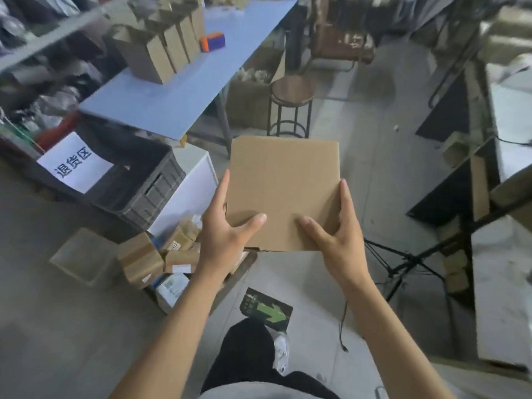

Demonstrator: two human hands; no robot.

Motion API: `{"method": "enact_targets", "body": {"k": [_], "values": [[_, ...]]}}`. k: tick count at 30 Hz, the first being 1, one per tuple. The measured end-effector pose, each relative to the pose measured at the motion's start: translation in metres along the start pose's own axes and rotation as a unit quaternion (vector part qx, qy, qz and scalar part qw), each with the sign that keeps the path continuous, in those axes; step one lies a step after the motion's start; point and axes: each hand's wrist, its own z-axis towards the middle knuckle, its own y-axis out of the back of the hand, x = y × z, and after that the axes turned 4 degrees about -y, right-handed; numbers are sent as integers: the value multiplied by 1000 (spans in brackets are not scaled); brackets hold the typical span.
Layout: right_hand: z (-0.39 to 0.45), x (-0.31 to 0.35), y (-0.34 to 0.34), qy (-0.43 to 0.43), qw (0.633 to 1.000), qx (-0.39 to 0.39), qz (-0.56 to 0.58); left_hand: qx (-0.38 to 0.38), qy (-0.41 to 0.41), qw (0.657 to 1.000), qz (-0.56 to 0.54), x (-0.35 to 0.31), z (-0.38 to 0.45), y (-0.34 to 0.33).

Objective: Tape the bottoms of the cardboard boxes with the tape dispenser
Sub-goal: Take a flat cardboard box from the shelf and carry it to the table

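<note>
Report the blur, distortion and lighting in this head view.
Head view: the flat cardboard box and both hands, left hand and right hand, read fairly sharp; the blue table, tape dispenser and shelves smear with blur; wide-angle bending tilts the edges; lighting is soft, without harsh shadows or glare.

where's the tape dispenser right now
In the head view the orange and purple tape dispenser sits on the blue table at upper left, just right of the row of cardboard boxes, far from both hands.
</note>
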Motion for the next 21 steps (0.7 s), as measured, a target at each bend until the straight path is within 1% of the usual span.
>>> {"method": "enact_targets", "body": {"k": [3,8,13,14,18,21], "values": [[58,-4,13,-7,1000,-13,-5,1,5,1000,-6,6,54,-33],[162,-10,25,-10,1000,-6,-4,-2,15,1000,-22,25,147,-80],[275,-2,30,-14,1000,-5,-6,-2,14,999,-35,42,256,-120],[293,2,32,-23,1000,-5,-3,1,16,999,-39,43,273,-127],[379,11,39,-10,1000,-20,-13,0,10,999,-35,45,355,-155],[435,15,41,-13,1000,-14,-12,-8,11,999,-35,47,406,-171]]}}
